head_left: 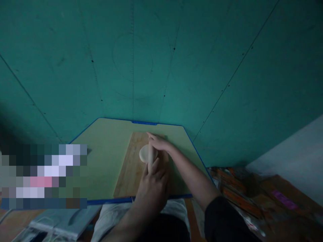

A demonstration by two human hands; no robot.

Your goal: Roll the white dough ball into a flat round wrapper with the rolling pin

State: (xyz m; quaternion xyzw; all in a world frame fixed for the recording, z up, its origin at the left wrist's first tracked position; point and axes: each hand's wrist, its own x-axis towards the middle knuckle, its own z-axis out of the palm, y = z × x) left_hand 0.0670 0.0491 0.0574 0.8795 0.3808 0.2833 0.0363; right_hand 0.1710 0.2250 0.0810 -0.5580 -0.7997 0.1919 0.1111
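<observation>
- Head view: both my hands sit on a rolling pin (150,155) over a small disc of dough (144,153), on a wooden board (128,171).
- The board lies on a pale mat (106,151) with a blue edge, and the dough is at about 12 o'clock on the board, close to its far end.
- Left hand (152,183) is at 6 o'clock of the pin, fingers curled loosely over the near end. Looks like a resting wrap more than a clamp, though I can't see the palm side.
- Right hand (158,143) is at 12 o'clock, fingers laid fairly flat over the far end, pressing down rather than gripping, as far as I can tell.
- The pin runs roughly 12 to 6, so it points away from me across the dough.
- My guess on handling: the dough is soft and light, likely a bit tacky, and it'll stretch or tear if pinched. I'd lift it by sliding fingers under the rim, not by grabbing the middle.
- The pin looks stiff and smooth, so I'd take it at the two ends, clear of the dough.
- At 3 o'clock off the mat there's a pile of packets (234,191), too blurry to read.
- At 7 o'clock there's a grey flat thing with cables (60,223). Can't tell what it is.
- Behind the mat is a plain green wall (161,60).
</observation>
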